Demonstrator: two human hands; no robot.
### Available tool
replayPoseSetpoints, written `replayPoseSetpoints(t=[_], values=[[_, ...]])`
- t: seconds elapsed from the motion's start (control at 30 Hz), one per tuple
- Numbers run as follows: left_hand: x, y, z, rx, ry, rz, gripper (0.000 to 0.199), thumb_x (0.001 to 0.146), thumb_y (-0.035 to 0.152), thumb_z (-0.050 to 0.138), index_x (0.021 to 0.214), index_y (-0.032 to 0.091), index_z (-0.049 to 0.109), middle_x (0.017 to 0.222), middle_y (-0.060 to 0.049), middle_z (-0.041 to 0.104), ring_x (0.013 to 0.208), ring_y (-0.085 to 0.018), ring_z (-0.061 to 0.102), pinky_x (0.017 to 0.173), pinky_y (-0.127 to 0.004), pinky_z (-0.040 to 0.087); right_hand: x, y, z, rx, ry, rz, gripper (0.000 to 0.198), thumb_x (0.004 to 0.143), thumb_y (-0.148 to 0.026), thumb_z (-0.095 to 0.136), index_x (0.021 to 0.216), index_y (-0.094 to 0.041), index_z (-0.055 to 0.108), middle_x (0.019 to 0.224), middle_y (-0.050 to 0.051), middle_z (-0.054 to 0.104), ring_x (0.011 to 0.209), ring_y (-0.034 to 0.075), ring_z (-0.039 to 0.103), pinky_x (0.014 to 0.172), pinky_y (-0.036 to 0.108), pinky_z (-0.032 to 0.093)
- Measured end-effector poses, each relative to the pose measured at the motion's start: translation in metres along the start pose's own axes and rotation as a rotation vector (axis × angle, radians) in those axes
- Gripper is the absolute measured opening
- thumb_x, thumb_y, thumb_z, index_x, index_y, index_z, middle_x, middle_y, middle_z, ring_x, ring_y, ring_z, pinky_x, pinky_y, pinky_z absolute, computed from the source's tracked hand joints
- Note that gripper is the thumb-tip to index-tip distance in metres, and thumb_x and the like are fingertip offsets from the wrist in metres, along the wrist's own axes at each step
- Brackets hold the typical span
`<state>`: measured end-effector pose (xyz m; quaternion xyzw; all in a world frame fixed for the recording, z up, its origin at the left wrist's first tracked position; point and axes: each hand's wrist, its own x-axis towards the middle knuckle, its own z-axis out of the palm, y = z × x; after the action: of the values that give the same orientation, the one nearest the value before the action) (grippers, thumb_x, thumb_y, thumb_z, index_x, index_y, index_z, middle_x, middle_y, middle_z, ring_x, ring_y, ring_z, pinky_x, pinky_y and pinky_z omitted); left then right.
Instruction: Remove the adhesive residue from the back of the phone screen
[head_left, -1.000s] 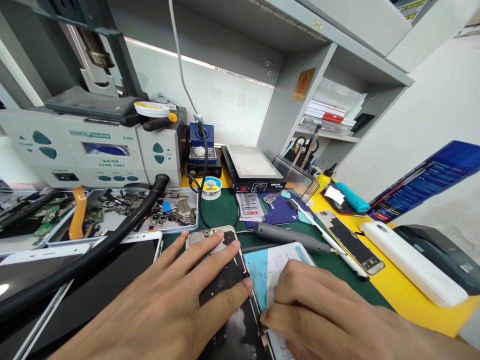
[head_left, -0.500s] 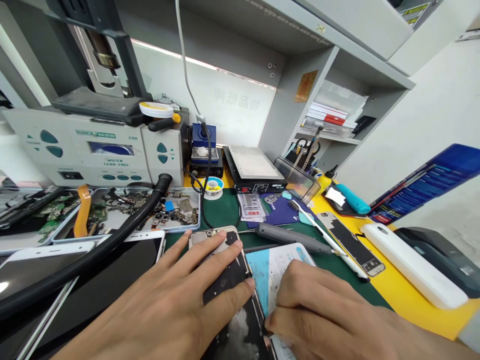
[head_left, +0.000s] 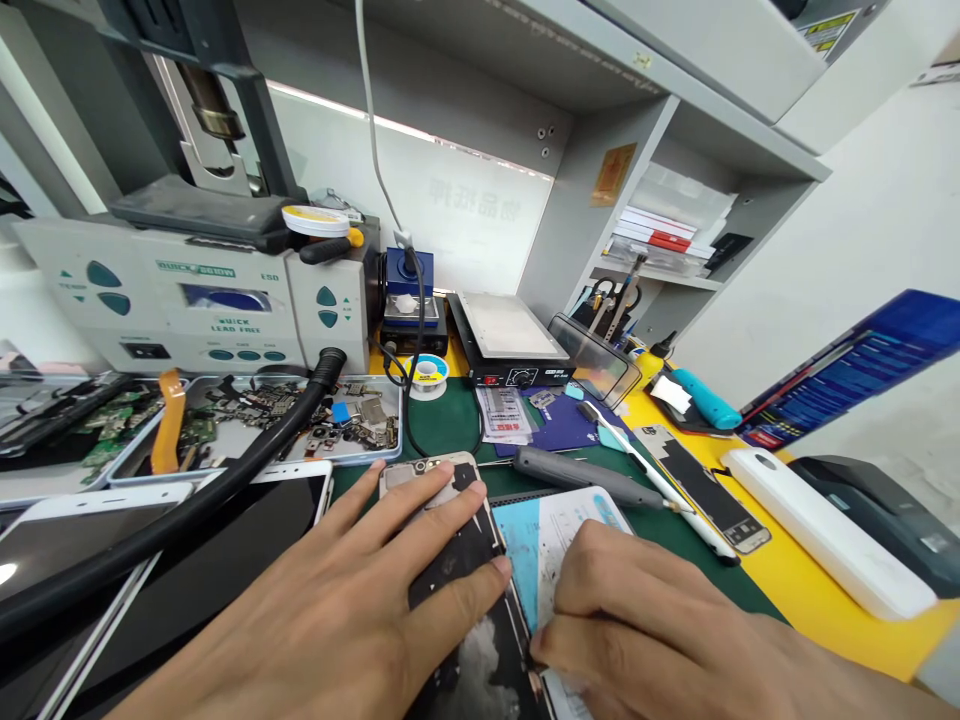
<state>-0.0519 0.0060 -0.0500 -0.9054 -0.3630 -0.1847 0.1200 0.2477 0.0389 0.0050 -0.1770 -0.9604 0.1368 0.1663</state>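
Observation:
A phone with its back off, dark and scuffed inside, lies at the bottom middle with its camera end away from me. My left hand rests flat across it, fingers spread over the upper part and both edges. At the phone's right edge my right hand is closed, thumb and curled fingers pressed together against the side. Whatever it pinches is hidden by the fingers. Beneath the right hand lies a blue and white printed booklet.
Left are phones with black screens, a black hose and a parts tray. Behind stand a hot-air station and a heating plate. Right lie a grey-handled tool, a brush and a phone part.
The view has shifted very slightly. Both hands and the phone hold the same positions, with no visible change in grip.

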Motion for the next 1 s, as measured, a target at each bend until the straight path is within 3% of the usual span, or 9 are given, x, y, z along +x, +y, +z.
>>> replayPoseSetpoints(t=[0.13,0.27,0.4,0.6,0.87,1.0], values=[[0.0012,0.0004,0.0016,0.028,0.022,0.005,0.084,0.099,0.032,0.058,0.174,0.042,0.023,0.176,0.009,0.035,0.16,-0.021,0.042,0.129,-0.038,0.039,0.0014,0.002,0.0003,-0.012,0.003,-0.017,0.025,0.108,-0.006,0.054,0.125,-0.015,0.072,0.101,0.007,0.07,0.1,0.019,0.067,0.09,0.024,0.058],[0.0022,0.0008,0.0006,0.049,0.032,0.017,0.083,0.098,0.029,0.056,0.174,0.041,0.024,0.175,0.009,0.038,0.162,-0.017,0.038,0.131,-0.038,0.034,0.002,0.004,0.0012,0.015,0.029,-0.044,0.022,0.109,-0.007,0.053,0.113,-0.014,0.073,0.094,0.005,0.067,0.092,0.018,0.063,0.085,0.024,0.056],[0.0004,0.0004,0.0002,0.032,0.028,0.019,0.086,0.098,0.026,0.056,0.174,0.04,0.021,0.177,0.009,0.033,0.164,-0.019,0.035,0.13,-0.041,0.035,0.0012,0.0028,-0.0001,0.026,-0.003,0.018,0.022,0.108,-0.007,0.055,0.118,-0.014,0.073,0.098,0.006,0.068,0.095,0.019,0.066,0.087,0.026,0.058],[0.001,-0.0008,0.0052,-0.051,0.053,-0.012,0.093,0.093,0.028,0.063,0.174,0.045,0.02,0.177,0.01,0.03,0.16,-0.024,0.041,0.133,-0.042,0.032,0.0012,0.0017,0.0002,0.034,-0.006,-0.003,0.02,0.111,-0.011,0.053,0.116,-0.016,0.072,0.095,0.005,0.068,0.09,0.017,0.065,0.09,0.026,0.058],[0.0,-0.0005,0.0062,-0.007,0.042,-0.006,0.091,0.093,0.03,0.059,0.175,0.042,0.019,0.178,0.009,0.03,0.161,-0.023,0.041,0.132,-0.043,0.035,0.0057,-0.0004,-0.0006,0.019,0.015,-0.02,0.022,0.111,-0.009,0.053,0.113,-0.014,0.074,0.092,0.005,0.067,0.089,0.017,0.064,0.09,0.025,0.056],[0.0006,-0.0007,0.0035,0.014,0.069,0.015,0.088,0.094,0.031,0.058,0.175,0.039,0.023,0.177,0.009,0.033,0.163,-0.02,0.036,0.133,-0.039,0.03,0.0042,0.0017,-0.0018,0.018,-0.006,-0.015,0.021,0.11,-0.009,0.054,0.118,-0.015,0.072,0.096,0.006,0.068,0.094,0.019,0.066,0.087,0.026,0.057]])
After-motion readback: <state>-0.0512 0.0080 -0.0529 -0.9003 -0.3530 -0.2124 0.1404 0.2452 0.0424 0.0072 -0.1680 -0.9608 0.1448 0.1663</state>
